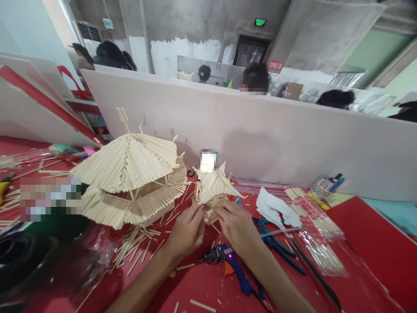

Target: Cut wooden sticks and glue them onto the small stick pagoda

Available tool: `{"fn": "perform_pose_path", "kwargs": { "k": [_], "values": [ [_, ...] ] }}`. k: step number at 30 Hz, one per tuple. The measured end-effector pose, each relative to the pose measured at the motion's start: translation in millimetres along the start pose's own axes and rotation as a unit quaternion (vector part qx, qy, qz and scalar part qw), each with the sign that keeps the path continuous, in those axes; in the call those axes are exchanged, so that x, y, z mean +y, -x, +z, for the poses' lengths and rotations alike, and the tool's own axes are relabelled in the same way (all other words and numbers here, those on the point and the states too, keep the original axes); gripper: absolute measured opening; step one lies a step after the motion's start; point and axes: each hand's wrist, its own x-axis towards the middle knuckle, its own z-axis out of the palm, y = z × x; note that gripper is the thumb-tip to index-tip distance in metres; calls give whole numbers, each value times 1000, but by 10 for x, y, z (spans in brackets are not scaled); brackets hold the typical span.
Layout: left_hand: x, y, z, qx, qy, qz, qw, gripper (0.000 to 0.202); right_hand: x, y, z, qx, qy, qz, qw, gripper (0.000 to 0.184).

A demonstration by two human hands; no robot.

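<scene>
A small wooden-stick pavilion model (215, 188) stands on the red table (365, 243), just in front of me. My left hand (186, 230) pinches its lower left side, fingers closed on the sticks. At the lower right side, my right hand (237, 226) also grips the model's base. A much larger two-tiered stick pavilion (130, 180) stands to the left, apart from both hands. A blue hot glue gun (233, 266) with a red light lies on the table beneath my forearms.
Loose sticks (137, 245) litter the table near the large model. Bags of sticks (317, 230), a white tissue (272, 208) and blue-handled pliers (276, 243) lie to the right. A white partition (260, 130) closes the back; other people's heads show beyond it.
</scene>
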Motion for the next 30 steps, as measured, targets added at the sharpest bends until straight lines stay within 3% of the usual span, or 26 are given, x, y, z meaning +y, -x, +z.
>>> {"fn": "perform_pose_path", "kwargs": {
  "k": [4,8,11,16,21,25,30],
  "values": [
    [-66,34,-4,24,29,16,999,44,36,68,47,93,-48,14,994,15],
    [-138,40,-6,90,54,-18,994,35,42,241,149,194,-90,89,973,10],
    [-177,23,26,95,67,-81,990,32,6,294,235,190,-103,100,971,14],
    [-205,14,92,56,121,-143,981,36,-38,220,328,189,-97,61,975,17],
    [-211,2,91,30,168,-160,972,33,-1,184,380,218,-121,103,963,15],
    [-195,-5,82,19,166,-135,977,31,80,195,424,239,-132,129,953,15],
    [-169,11,123,4,170,-137,976,29,234,249,377,230,-156,133,951,16]
  ]
}}
